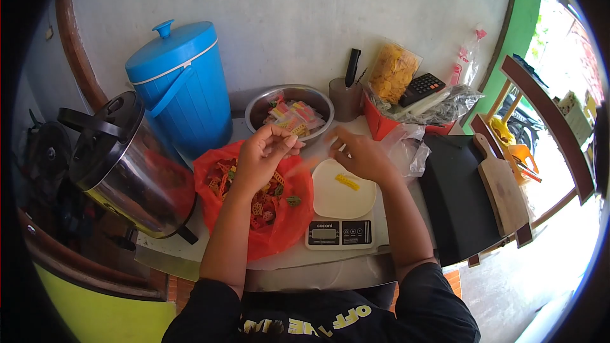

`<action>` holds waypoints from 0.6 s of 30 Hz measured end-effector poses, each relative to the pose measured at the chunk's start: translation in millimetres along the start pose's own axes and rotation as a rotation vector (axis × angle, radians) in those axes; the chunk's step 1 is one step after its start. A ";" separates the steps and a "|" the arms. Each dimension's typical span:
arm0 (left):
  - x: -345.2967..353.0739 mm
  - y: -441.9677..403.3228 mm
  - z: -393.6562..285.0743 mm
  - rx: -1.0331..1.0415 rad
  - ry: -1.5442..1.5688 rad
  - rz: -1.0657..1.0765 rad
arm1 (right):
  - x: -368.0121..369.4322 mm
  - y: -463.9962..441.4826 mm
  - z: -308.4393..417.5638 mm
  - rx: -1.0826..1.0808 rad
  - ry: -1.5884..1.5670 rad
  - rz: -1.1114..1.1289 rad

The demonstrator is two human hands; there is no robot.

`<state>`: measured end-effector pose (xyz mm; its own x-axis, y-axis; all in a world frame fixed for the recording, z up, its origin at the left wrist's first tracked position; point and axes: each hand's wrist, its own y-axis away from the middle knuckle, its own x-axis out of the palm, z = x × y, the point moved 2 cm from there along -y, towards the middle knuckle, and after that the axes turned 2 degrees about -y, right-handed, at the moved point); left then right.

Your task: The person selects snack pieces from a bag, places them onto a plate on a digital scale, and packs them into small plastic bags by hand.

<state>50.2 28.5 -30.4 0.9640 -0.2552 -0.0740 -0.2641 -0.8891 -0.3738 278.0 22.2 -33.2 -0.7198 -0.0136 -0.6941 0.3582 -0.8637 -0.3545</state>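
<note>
From mid-view, a kitchen scale (340, 242) sits at five o'clock, its white plate (332, 206) bearing a small yellow snack (347, 181). Between seven and eight o'clock, just beside it, a red bag (289, 216) lies open, holding coloured snack pieces (260, 209) below the left forearm (227, 235); if that arm catches the loose rim, pieces could spill, and a sagging fold on the scale could skew its reading. Farther off, the left hand (270, 150) at nine o'clock has its fingertips pinched together; the right hand (359, 154) at three o'clock is half curled and blurred above the plate's far edge. Whether either grips anything, I cannot tell. At twelve o'clock stands a metal bowl (255, 109) of small packets (294, 117).
</note>
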 end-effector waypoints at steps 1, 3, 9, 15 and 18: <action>-2.0 -0.2 0.1 -0.010 -0.006 0.001 | 7.9 -4.1 -20.5 -0.051 0.032 0.035; -3.0 -1.4 3.3 -0.008 -0.039 0.020 | 12.5 -5.0 -32.7 -0.070 0.113 0.094; 4.5 2.8 7.1 0.003 -0.452 0.169 | 17.6 1.3 -27.9 0.178 0.195 0.203; 9.7 6.2 19.2 0.057 -0.541 0.346 | 22.4 -6.1 -14.0 0.187 -0.254 0.295; 18.4 11.7 14.6 0.150 -0.676 0.338 | 26.2 -8.2 -10.7 0.158 -0.474 0.219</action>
<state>65.3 18.9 -49.7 0.6534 -0.1731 -0.7369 -0.5869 -0.7307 -0.3488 262.5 34.4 -55.2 -0.8409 -0.3954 -0.3695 0.4620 -0.8801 -0.1096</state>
